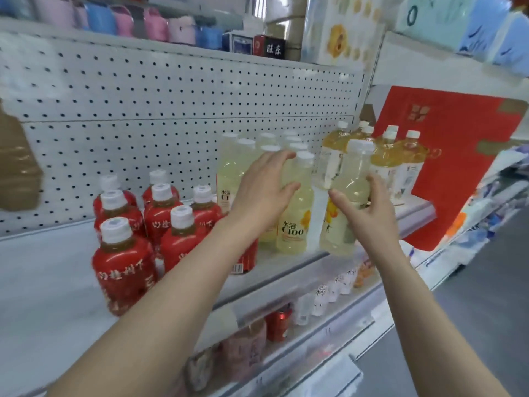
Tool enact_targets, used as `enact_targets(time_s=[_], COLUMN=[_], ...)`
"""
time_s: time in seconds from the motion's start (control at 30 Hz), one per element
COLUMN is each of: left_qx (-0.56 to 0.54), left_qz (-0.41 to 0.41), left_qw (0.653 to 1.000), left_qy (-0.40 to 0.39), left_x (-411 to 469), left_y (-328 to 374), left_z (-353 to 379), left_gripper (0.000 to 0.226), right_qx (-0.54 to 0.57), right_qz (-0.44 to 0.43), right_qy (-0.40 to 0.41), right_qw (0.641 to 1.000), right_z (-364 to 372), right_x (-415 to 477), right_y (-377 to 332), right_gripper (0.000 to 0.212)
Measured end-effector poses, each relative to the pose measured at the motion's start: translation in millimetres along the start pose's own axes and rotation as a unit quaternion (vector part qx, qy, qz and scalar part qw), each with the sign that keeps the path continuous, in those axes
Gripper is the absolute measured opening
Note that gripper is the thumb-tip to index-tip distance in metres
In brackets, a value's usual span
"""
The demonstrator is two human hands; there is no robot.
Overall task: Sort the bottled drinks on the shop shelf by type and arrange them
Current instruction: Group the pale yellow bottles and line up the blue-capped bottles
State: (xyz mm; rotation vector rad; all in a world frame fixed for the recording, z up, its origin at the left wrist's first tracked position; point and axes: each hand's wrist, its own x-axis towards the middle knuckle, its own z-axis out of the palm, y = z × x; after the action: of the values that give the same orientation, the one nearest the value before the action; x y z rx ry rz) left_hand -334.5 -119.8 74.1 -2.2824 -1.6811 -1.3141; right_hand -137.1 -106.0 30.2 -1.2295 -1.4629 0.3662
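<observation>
Several red-labelled tea bottles (123,253) stand grouped at the left of the white shelf (51,282). Pale yellow C100 bottles (232,167) fill the middle. My left hand (263,190) rests with relaxed fingers against the front pale yellow bottle (297,213). My right hand (369,207) grips another pale yellow bottle (349,179) by its body, just right of the group at the shelf's front edge. Amber tea bottles with white labels (392,161) stand behind it to the right.
A red carton (458,156) leans at the shelf's right end. The lower shelf (315,333) holds cans and small bottles. Pink and blue packs (154,24) sit on the top shelf. A brown bottle (17,167) shows at the far left.
</observation>
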Motion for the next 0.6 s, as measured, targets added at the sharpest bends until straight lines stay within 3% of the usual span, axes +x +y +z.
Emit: enact_targets(time_s=[0.1,0.27,0.53,0.6], left_qx=[0.025,0.023,0.006,-0.001], left_qz=[-0.036,-0.087,-0.12,-0.126], left_qw=[0.999,0.995,0.991,0.99], left_qy=[0.005,0.039,0.062,0.067], left_x=[9,6,7,8], left_y=[6,15,26,27], left_z=[24,39,47,49], left_gripper=[0.07,0.078,0.076,0.076], right_qx=[0.019,0.01,0.058,0.034], right_qz=[-0.001,-0.013,-0.007,-0.018], right_qy=[-0.068,-0.186,-0.26,-0.252], right_qw=[0.998,0.982,0.964,0.967], right_z=[5,24,13,12], right_x=[35,62,91,96], right_y=[16,36,44,42], right_gripper=[0.069,0.093,0.055,0.06])
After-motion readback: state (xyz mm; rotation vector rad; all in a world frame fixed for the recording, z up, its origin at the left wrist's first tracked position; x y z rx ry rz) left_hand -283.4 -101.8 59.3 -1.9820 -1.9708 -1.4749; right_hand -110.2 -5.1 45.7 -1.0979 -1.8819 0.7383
